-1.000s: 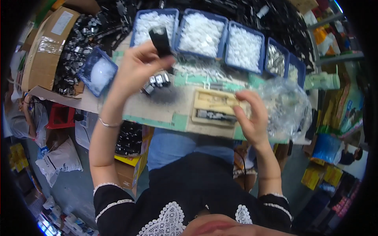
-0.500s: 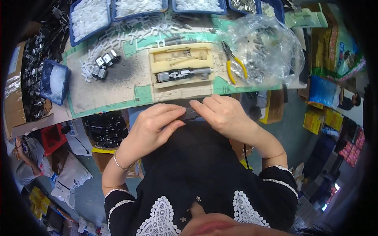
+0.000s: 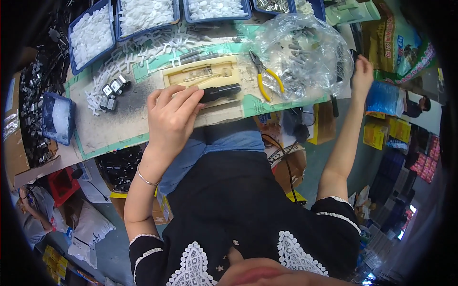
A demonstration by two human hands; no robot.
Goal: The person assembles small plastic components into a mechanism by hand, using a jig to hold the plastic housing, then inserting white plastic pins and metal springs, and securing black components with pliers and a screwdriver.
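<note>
Head view: the landmark is a cream block (image 3: 220, 80), smooth and rectangular, with a shallow carved recess along its far half. Over its near half lies the black part (image 3: 223, 92), a long, glossy, rounded body. The left hand (image 3: 172, 117), at the block's near left corner, has its fingers bunched together and its thumb brought close below them, pinching the left end of the black part; whether the part sits fully down in the block cannot be told. The right hand (image 3: 362, 76) is well to the right of the block, past a bag, its fingers loosely curled; whether they hold anything cannot be told.

Just right of the block lie pliers (image 3: 270, 85) with bare metal jaws and yellow handles. Farther right, the bag (image 3: 334, 71), of crumpled clear plastic, holds small grey cylinders. To the left of the block sit small blocks (image 3: 114, 88) of shiny metal and black, and beyond them are scattered white branching pieces (image 3: 136, 59).

Past the block's far side and to its far left stand three blue bins (image 3: 151, 33) heaped with small white pieces; to its far right, another blue bin (image 3: 279, 12) holds shiny metal bits. Well to the block's left, a small blue tub (image 3: 58, 137) contains a pale, whitish mass
</note>
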